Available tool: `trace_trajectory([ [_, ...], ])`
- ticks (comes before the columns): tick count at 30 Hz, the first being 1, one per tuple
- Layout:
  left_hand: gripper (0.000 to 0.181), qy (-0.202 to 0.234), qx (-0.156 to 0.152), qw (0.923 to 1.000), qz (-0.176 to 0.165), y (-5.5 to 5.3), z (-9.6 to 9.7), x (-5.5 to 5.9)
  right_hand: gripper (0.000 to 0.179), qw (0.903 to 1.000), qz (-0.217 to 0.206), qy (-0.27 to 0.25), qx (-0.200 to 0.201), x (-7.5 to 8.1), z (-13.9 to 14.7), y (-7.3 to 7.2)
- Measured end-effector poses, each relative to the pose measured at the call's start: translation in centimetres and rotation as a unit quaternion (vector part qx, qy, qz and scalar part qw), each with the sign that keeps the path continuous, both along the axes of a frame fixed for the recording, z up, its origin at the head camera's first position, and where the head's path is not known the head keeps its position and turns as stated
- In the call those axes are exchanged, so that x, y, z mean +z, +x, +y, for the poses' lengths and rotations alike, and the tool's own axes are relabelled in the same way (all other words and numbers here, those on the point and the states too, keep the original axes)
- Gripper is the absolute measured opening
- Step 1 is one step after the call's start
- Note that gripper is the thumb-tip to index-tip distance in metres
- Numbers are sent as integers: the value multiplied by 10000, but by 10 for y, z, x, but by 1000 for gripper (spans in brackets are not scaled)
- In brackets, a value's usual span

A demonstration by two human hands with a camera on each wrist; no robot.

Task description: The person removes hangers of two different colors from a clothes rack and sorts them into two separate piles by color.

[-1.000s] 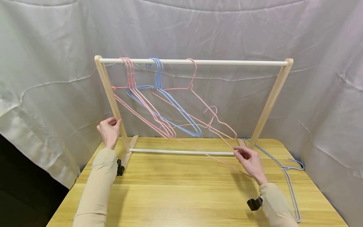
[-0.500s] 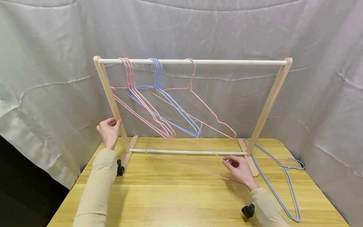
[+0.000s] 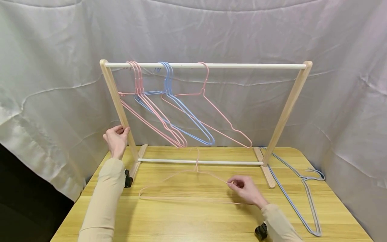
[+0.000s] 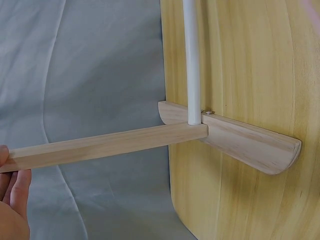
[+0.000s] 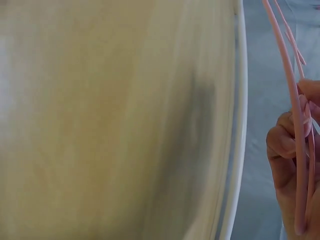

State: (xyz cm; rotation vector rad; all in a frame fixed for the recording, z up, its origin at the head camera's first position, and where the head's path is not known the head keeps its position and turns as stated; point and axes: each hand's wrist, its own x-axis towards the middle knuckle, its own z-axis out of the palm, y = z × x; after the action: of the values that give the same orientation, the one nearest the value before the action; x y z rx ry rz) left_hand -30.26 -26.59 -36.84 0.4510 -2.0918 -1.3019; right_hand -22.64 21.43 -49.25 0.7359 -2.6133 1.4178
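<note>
A pink wire hanger [image 3: 197, 164] is pinched at its right shoulder by my right hand [image 3: 246, 191], low over the table in front of the rack. Its hook points up and its long bar lies toward me. In the right wrist view, the fingers [image 5: 282, 142] are curled at the pink wire [image 5: 299, 160]. My left hand [image 3: 116, 141] grips the rack's left wooden post [image 3: 114, 94] between thumb and fingers. From the white top rail [image 3: 257, 66] hang several pink hangers [image 3: 139, 80] at the left, blue hangers [image 3: 168, 80] beside them, and one pink hanger [image 3: 206, 80] near the middle.
Blue-grey hangers [image 3: 303, 179] lie on the table's right side, beyond the right wooden foot [image 3: 267, 174]. A white lower bar [image 3: 169, 161] joins the rack's two sides. Grey curtain [image 3: 242, 30] hangs close behind the rack.
My right hand has brought the pink hanger left and toward me, from behind the lower bar's right end to the table's front, turning it so its hook stands up. The left hand stays put.
</note>
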Motion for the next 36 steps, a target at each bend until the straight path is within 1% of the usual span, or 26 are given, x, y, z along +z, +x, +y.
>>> trace_trajectory([
  [4,33,7,-26,10000,29,0,1,0,4,9992,52,-53,390,-5,-2,0],
  [7,33,-6,-30,10000,36,0,1,-1,4,9982,-41,-64,597,-6,-4,2],
  [13,33,25,-30,10000,50,1,2,0,5,9959,-335,137,826,-8,-6,4],
  [18,33,18,-18,10000,38,1,1,0,6,9934,-475,256,1015,-9,-7,4],
  [24,31,-6,8,10000,26,1,2,0,6,9904,-676,447,1122,-9,-7,5],
  [36,31,-3,-14,10000,45,2,1,0,7,9885,-591,736,1177,-15,-5,3],
])
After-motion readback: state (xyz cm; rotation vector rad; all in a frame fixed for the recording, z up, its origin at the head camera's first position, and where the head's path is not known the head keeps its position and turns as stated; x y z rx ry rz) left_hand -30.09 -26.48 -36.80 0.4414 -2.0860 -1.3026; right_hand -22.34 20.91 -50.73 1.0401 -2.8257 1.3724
